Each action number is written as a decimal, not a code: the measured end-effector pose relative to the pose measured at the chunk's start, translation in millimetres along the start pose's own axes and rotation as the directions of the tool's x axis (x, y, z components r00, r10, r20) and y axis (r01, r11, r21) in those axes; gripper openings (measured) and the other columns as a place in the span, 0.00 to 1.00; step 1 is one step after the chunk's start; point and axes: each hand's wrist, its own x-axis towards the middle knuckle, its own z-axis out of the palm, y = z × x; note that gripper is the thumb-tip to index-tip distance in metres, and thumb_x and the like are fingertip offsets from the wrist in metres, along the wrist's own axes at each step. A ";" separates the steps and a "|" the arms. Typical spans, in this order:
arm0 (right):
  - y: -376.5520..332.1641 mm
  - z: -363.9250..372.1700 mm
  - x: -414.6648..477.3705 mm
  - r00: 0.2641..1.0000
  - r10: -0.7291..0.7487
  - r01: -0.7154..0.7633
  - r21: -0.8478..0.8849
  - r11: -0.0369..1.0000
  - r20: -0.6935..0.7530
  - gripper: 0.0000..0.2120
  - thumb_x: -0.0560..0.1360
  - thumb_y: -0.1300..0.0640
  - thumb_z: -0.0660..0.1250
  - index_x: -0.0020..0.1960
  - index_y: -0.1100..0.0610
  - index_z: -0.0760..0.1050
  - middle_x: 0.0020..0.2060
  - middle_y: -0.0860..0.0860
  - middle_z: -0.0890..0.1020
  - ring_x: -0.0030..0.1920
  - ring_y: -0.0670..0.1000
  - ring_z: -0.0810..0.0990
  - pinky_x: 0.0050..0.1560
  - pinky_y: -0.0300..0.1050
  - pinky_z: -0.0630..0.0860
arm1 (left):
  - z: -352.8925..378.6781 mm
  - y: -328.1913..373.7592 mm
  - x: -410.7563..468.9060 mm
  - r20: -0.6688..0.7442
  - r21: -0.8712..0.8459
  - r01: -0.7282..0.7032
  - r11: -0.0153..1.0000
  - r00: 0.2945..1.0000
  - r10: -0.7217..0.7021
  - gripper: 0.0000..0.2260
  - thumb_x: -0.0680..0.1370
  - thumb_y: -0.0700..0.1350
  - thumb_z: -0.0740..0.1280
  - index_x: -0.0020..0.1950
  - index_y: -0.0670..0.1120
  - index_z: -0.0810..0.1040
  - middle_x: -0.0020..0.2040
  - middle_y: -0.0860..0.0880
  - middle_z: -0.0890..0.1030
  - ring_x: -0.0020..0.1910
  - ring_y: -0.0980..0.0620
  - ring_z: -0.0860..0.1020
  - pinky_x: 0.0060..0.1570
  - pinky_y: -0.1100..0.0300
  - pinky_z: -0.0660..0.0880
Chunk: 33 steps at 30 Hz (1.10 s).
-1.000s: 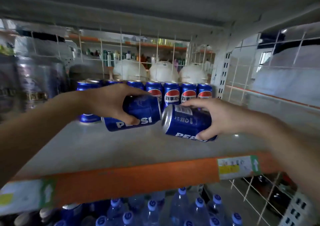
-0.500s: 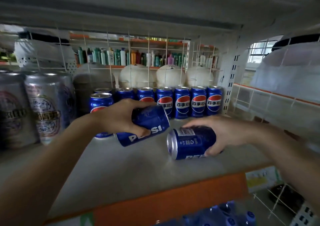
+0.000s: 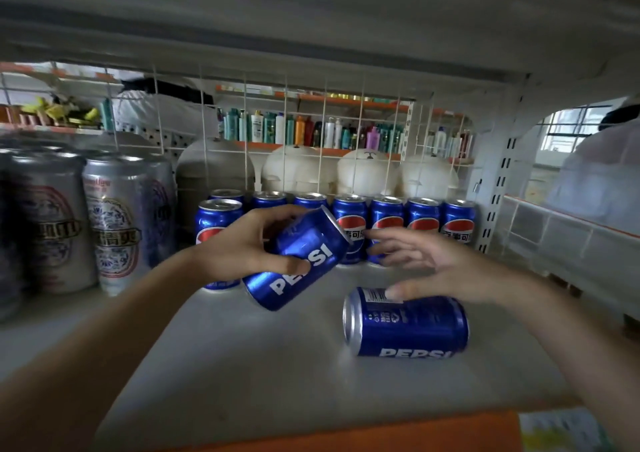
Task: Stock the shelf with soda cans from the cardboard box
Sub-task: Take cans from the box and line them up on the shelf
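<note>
Shelf front (image 3: 242, 365) free — lying can (image 3: 408, 327), rear row (image 3: 422, 219), beer cans (image 3: 110, 223) obstruct.

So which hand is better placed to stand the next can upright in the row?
Left. The left hand grips a tilted can beside the back row; the right hand is open above the lying can.

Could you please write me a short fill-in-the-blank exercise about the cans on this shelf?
The left hand grips a tilted blue can printed with the word ____.
The second can beneath the open right hand lies on its ____ on the shelf.
The tall cans standing at the left are ____ in colour.
Missing words: PEPSI; side; silver.
</note>
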 end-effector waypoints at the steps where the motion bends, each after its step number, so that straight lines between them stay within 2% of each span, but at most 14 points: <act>1: -4.0 0.2 6.5 0.998 -0.030 0.033 0.048 0.998 -0.060 0.32 0.61 0.41 0.74 0.60 0.31 0.62 0.60 0.36 0.72 0.57 0.34 0.74 0.56 0.32 0.72 | -0.4 -1.2 0.2 -0.037 -0.025 -0.014 1.000 0.999 0.013 0.27 0.60 0.50 0.74 0.58 0.54 0.73 0.49 0.55 0.83 0.48 0.55 0.82 0.43 0.66 0.77; 5: -19.3 2.8 34.1 0.963 -0.077 0.135 0.214 0.967 -0.259 0.34 0.60 0.41 0.69 0.66 0.42 0.68 0.65 0.45 0.73 0.57 0.43 0.78 0.60 0.44 0.75 | -3.0 -6.9 2.9 -0.170 -0.094 -0.048 0.994 0.985 0.032 0.28 0.58 0.49 0.75 0.57 0.50 0.73 0.47 0.52 0.83 0.46 0.53 0.82 0.41 0.63 0.77; 7: -25.7 5.9 44.8 0.943 -0.075 0.178 0.300 0.937 -0.324 0.32 0.61 0.42 0.68 0.64 0.46 0.71 0.63 0.48 0.76 0.56 0.47 0.80 0.58 0.48 0.78 | -4.1 -8.5 3.8 -0.215 -0.108 -0.062 0.992 0.976 0.038 0.28 0.59 0.49 0.75 0.57 0.48 0.73 0.46 0.51 0.83 0.45 0.52 0.82 0.41 0.61 0.77; 9: -29.5 10.2 52.8 0.935 -0.050 0.189 0.375 0.908 -0.350 0.29 0.62 0.44 0.68 0.63 0.49 0.73 0.56 0.47 0.80 0.54 0.47 0.81 0.53 0.48 0.80 | -3.5 -9.0 3.5 -0.234 -0.105 -0.075 0.992 0.971 0.048 0.29 0.59 0.49 0.75 0.57 0.46 0.73 0.46 0.49 0.84 0.45 0.51 0.82 0.41 0.61 0.77; 12: -33.0 17.9 62.9 0.952 -0.020 0.154 0.419 0.895 -0.306 0.23 0.66 0.47 0.68 0.60 0.51 0.74 0.50 0.46 0.82 0.47 0.44 0.83 0.46 0.42 0.81 | -0.5 -9.4 3.2 -0.233 -0.116 -0.080 0.990 0.971 0.051 0.28 0.60 0.48 0.75 0.58 0.47 0.73 0.47 0.49 0.84 0.45 0.51 0.83 0.41 0.62 0.78; 14: -34.9 23.6 67.5 0.957 -0.027 0.155 0.434 0.887 -0.287 0.14 0.70 0.53 0.69 0.55 0.53 0.77 0.47 0.49 0.83 0.44 0.45 0.83 0.42 0.41 0.81 | 2.1 -9.8 3.3 -0.226 -0.105 -0.089 0.991 0.972 0.063 0.26 0.61 0.48 0.75 0.58 0.49 0.74 0.48 0.50 0.84 0.47 0.52 0.82 0.43 0.62 0.77; 17: -35.8 29.1 70.6 0.953 -0.040 0.183 0.466 0.866 -0.300 0.11 0.72 0.59 0.69 0.54 0.60 0.78 0.45 0.54 0.84 0.44 0.49 0.84 0.40 0.41 0.81 | 4.8 -10.3 2.7 -0.216 -0.083 -0.085 0.993 0.974 0.065 0.26 0.62 0.49 0.75 0.59 0.52 0.73 0.51 0.52 0.83 0.50 0.52 0.82 0.45 0.61 0.78; 19: -35.6 29.2 70.7 0.944 -0.059 0.220 0.488 0.845 -0.323 0.09 0.71 0.60 0.69 0.51 0.60 0.78 0.42 0.53 0.84 0.41 0.47 0.84 0.38 0.39 0.80 | 5.7 -10.3 2.9 -0.215 -0.091 -0.076 0.993 0.975 0.055 0.27 0.62 0.50 0.75 0.60 0.53 0.73 0.53 0.51 0.82 0.51 0.51 0.82 0.46 0.60 0.78; 23: -31.9 25.2 69.2 0.914 -0.067 0.288 0.522 0.803 -0.401 0.16 0.61 0.53 0.71 0.47 0.57 0.79 0.37 0.49 0.85 0.40 0.47 0.84 0.37 0.38 0.79 | 9.8 -10.0 5.5 -0.208 -0.144 -0.079 0.986 0.977 0.048 0.28 0.63 0.50 0.74 0.62 0.50 0.72 0.53 0.50 0.82 0.52 0.52 0.81 0.45 0.61 0.78; 25: -29.0 22.0 68.2 0.895 -0.049 0.298 0.513 0.805 -0.444 0.14 0.61 0.53 0.74 0.45 0.56 0.79 0.35 0.48 0.84 0.39 0.47 0.83 0.38 0.39 0.80 | 11.5 -9.1 5.6 -0.214 -0.180 -0.078 0.980 0.976 0.039 0.28 0.62 0.52 0.73 0.61 0.53 0.72 0.53 0.53 0.81 0.52 0.55 0.81 0.44 0.65 0.77; 27: -26.7 19.7 68.3 0.875 -0.017 0.295 0.505 0.811 -0.483 0.08 0.67 0.56 0.73 0.45 0.56 0.79 0.35 0.49 0.84 0.39 0.48 0.83 0.39 0.41 0.81 | 12.4 -9.1 4.8 -0.215 -0.202 -0.054 0.978 0.977 0.010 0.29 0.60 0.55 0.73 0.60 0.56 0.71 0.55 0.53 0.78 0.52 0.58 0.80 0.44 0.66 0.76; 29: -26.6 19.6 69.6 0.856 0.023 0.287 0.511 0.810 -0.517 0.04 0.71 0.57 0.70 0.44 0.56 0.79 0.34 0.49 0.83 0.37 0.48 0.83 0.39 0.44 0.81 | 13.8 -11.8 5.6 -0.221 -0.128 -0.025 0.991 0.975 -0.004 0.32 0.57 0.56 0.74 0.60 0.57 0.70 0.55 0.53 0.76 0.51 0.60 0.79 0.45 0.66 0.76; 33: -27.8 22.9 74.6 0.825 0.052 0.279 0.487 0.828 -0.562 0.06 0.70 0.55 0.71 0.42 0.57 0.79 0.34 0.51 0.83 0.35 0.48 0.82 0.37 0.46 0.81 | 22.6 -16.1 9.5 -0.293 0.043 0.011 0.999 0.956 0.002 0.37 0.57 0.52 0.82 0.61 0.52 0.68 0.52 0.53 0.77 0.48 0.60 0.79 0.44 0.65 0.77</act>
